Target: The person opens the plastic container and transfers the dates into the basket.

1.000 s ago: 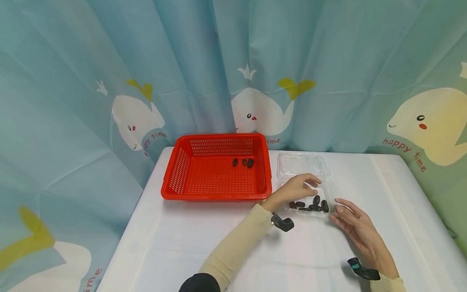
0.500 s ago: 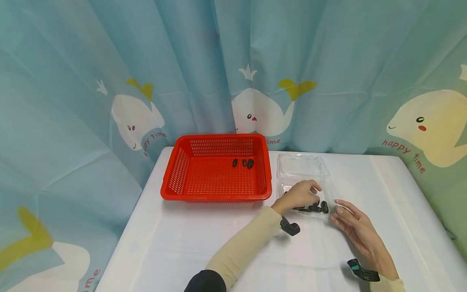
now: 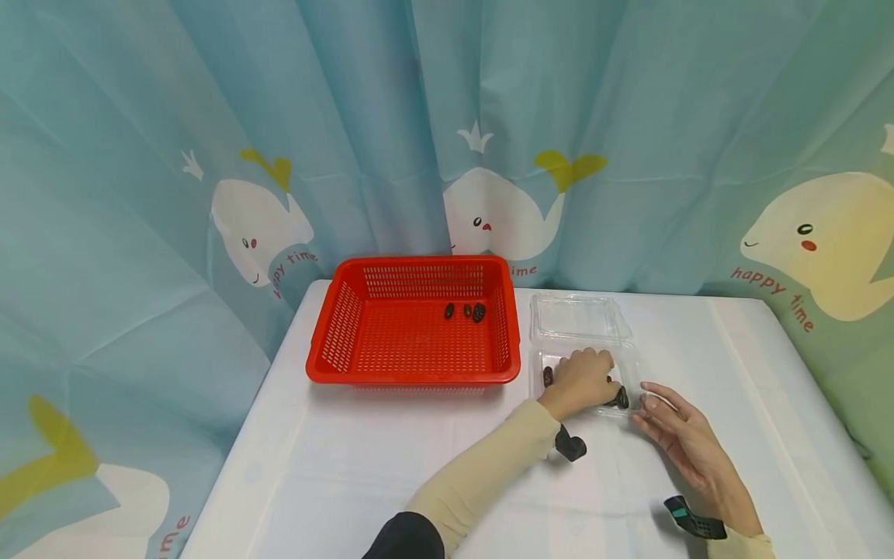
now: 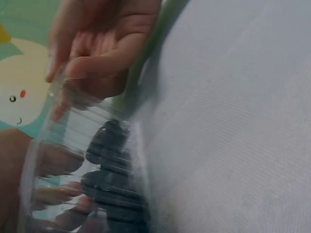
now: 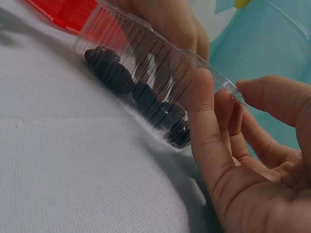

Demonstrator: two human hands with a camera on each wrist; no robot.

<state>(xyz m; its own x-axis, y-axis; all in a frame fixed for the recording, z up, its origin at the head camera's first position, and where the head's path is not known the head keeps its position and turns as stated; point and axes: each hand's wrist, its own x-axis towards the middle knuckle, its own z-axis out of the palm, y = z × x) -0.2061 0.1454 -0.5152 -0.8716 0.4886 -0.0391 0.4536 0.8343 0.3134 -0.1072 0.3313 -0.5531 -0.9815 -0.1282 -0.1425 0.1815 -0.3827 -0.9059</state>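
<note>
The clear plastic clamshell box [image 3: 632,361] lies with its lid [image 3: 580,314] folded back and several dark brown dates [image 3: 620,398] inside. My left hand [image 3: 581,379] reaches into it, fingers bent down among the dates; I cannot tell whether they pinch one. Through the ribbed wall in the left wrist view, blurred fingertips [image 4: 68,160] show right at the dark dates [image 4: 104,141]. At the box's right front corner, my right hand [image 5: 252,160] pinches the rim between thumb and fingers. One date [image 3: 548,376] lies apart at the box's left side.
A red plastic basket [image 3: 412,376] stands left of the box, with several dates [image 3: 478,312] at its right end. White cloth [image 3: 391,450] covers the table. A blue-green whale-print curtain [image 3: 363,194] hangs behind and along the sides.
My left hand has moved forward over the box and down among the dates, its fingers more bent. A date at the box's left side has come into view. My right hand stays at the corner.
</note>
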